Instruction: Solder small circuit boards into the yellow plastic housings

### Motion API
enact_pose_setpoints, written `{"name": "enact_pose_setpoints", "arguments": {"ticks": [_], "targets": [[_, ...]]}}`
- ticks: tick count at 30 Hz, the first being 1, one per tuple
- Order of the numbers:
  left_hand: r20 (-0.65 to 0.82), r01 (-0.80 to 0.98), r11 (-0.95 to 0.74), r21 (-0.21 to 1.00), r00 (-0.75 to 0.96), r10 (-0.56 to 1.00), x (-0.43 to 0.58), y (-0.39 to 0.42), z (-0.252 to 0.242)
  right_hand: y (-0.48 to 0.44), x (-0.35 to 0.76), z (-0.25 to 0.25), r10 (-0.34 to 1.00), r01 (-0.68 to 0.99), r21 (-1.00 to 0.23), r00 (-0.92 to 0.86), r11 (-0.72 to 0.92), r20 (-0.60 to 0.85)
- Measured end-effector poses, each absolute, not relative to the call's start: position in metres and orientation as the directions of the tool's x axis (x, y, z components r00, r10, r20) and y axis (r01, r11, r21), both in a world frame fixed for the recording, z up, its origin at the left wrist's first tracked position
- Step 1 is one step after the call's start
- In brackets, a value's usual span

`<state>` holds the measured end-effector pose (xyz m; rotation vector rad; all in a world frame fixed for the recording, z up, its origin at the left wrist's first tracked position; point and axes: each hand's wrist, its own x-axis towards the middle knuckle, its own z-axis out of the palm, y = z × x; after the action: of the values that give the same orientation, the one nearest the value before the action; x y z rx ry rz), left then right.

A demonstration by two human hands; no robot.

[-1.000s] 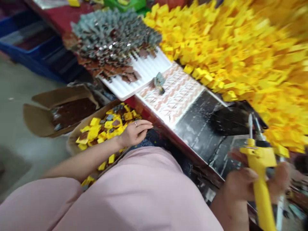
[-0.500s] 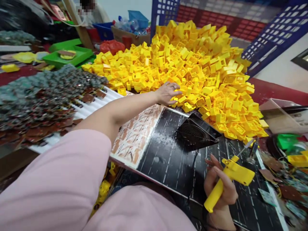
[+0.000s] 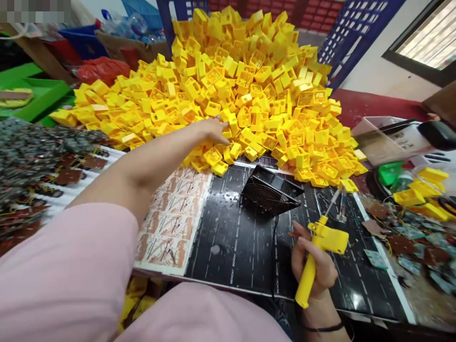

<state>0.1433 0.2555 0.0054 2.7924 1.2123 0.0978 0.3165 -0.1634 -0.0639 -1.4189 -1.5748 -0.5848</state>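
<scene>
My left hand [image 3: 213,130] reaches into the near edge of a large heap of yellow plastic housings [image 3: 249,85]. Its thumb is apart from the fingers, and the fingertips are partly hidden among the pieces. In my right hand [image 3: 317,266], fingers wrap the handle of a yellow soldering iron [image 3: 308,280] with a pistol-like body. The iron's metal tip points up and away, close to a small metal stand [image 3: 342,211]. Between my hands, a black fan [image 3: 270,190] with a round grille leans on the dark work board [image 3: 228,237], its cable trailing toward me.
On the left lie rows of wired circuit boards [image 3: 42,166] and a green tray [image 3: 46,97]. Loose boards [image 3: 420,242] and more yellow parts [image 3: 423,190] are scattered at the right. A blue plastic crate [image 3: 352,38] stands behind the heap, a clear box [image 3: 384,137] right of it.
The view has swung to the right. My left hand has gone further into the yellow housings, its fingers less visible now. My right hand keeps its hold on the soldering iron.
</scene>
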Motion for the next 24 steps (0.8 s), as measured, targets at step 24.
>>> {"name": "enact_pose_setpoints", "arguments": {"ticks": [24], "targets": [[0.026, 0.803, -0.582, 0.125, 0.584, 0.812, 0.023, -0.016, -0.03, -0.172, 0.309, -0.071, 0.529, 0.778, -0.307, -0.038, 0.548, 0.848]]}}
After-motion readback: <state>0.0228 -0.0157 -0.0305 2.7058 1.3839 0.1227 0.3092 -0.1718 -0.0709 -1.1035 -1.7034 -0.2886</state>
